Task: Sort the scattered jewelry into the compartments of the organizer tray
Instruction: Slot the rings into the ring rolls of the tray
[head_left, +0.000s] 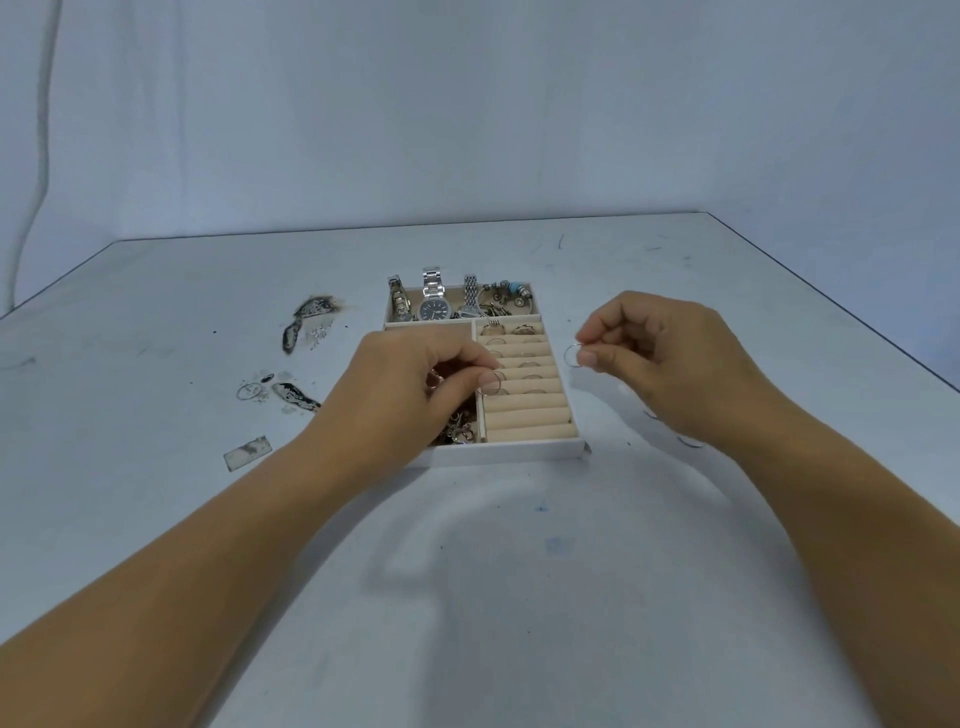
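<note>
Organizer tray (509, 449) mid-table, long axis near-to-far, ring rolls (524, 415) lying left-right | left hand (415, 384) over tray, pinching thin ring (491, 384) above rolls | right hand (670, 358) pinching second ring (573, 356) just right of tray | watches (434, 301) in far compartment | table (519, 571) pale, dark scuffs (306, 322) left; plain wall (467, 104) beyond

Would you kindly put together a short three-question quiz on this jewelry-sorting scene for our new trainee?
1. True or false: the right hand is empty.
2. Where does the dark-dial watch lie? A) in the far compartment of the organizer tray; B) on the ring rolls; C) on the table.
3. Fill in: the left hand pinches a ___ over the tray.

Key: 1 false, it pinches a thin ring; 2 A; 3 ring.
</note>
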